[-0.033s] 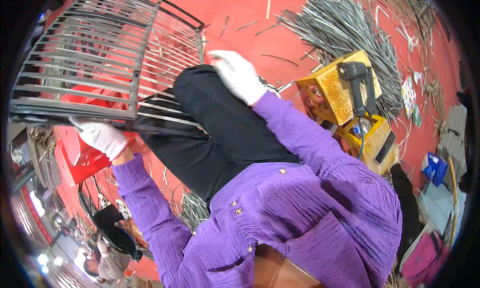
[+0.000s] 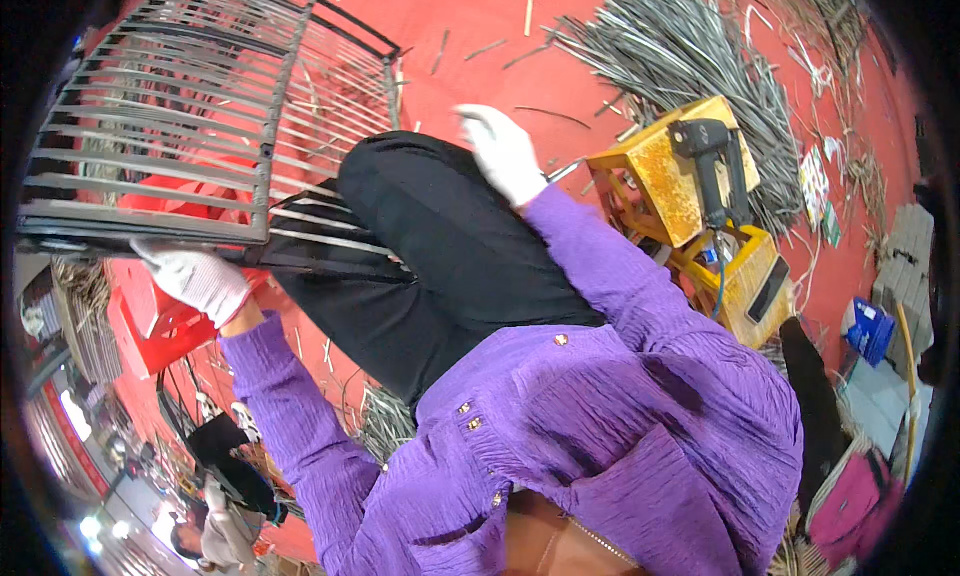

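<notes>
Workshop, scraps [image 2: 528, 16] littered red floor [image 2: 450, 96], grey strip bundle [image 2: 680, 56] lay there, black hosed tool [image 2: 713, 156] rested against yellow stool [image 2: 650, 191]

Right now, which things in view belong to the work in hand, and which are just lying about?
Likely part of the work:
dark slatted frame, at the left hand
bundle of grey strips
dark handheld tool

Probably just lying about:
dark phone-like slab
blue packet
pink bag
</notes>
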### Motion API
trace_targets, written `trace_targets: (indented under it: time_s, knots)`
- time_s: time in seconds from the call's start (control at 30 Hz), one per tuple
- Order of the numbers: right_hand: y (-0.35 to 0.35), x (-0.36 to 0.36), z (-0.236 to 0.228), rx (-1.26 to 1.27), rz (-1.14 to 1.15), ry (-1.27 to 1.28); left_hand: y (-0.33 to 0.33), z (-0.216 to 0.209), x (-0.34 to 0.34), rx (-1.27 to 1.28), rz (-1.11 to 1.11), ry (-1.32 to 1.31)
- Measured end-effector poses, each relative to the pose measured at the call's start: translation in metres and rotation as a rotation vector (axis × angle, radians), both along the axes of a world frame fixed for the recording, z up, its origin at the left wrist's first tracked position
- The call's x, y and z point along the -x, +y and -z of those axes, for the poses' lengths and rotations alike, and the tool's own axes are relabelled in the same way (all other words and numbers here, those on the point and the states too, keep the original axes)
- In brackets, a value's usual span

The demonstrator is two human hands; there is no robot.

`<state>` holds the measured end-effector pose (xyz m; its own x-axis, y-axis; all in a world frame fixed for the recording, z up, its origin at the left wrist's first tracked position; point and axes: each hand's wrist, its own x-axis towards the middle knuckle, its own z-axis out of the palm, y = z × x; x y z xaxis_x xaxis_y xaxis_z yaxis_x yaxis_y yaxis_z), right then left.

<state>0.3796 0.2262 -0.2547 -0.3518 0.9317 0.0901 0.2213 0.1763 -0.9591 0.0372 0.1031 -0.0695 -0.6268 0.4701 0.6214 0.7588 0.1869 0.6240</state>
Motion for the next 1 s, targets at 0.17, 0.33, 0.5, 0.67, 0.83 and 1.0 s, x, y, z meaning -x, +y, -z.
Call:
trace_targets:
  time_s: [0.17,0.33,0.5,0.67,0.83,1.0]
  knots:
    - [-0.040,-0.154,0.169,0.737,0.165,-0.458,0.014,-0.019,-0.025,0.220,-0.154,0.567]
    - [-0.080,-0.181,0.264,0.765,-0.231,-0.967,0.021,-0.034,-0.045,0.307,-0.138,0.506]
    - [-0.110,-0.179,0.256,0.815,-0.070,-1.187,0.021,-0.035,-0.046,-0.196,0.165,-0.563]
    - [-0.115,-0.186,0.263,0.573,-0.222,-1.237,0.008,-0.030,-0.042,-0.014,0.127,-0.282]
    - [-0.101,-0.193,0.264,0.659,-0.145,-0.795,0.011,-0.026,-0.065,0.188,-0.011,0.179]
    - [-0.061,-0.201,0.153,0.653,-0.059,-0.399,-0.013,-0.027,-0.119,0.090,0.162,-0.409]
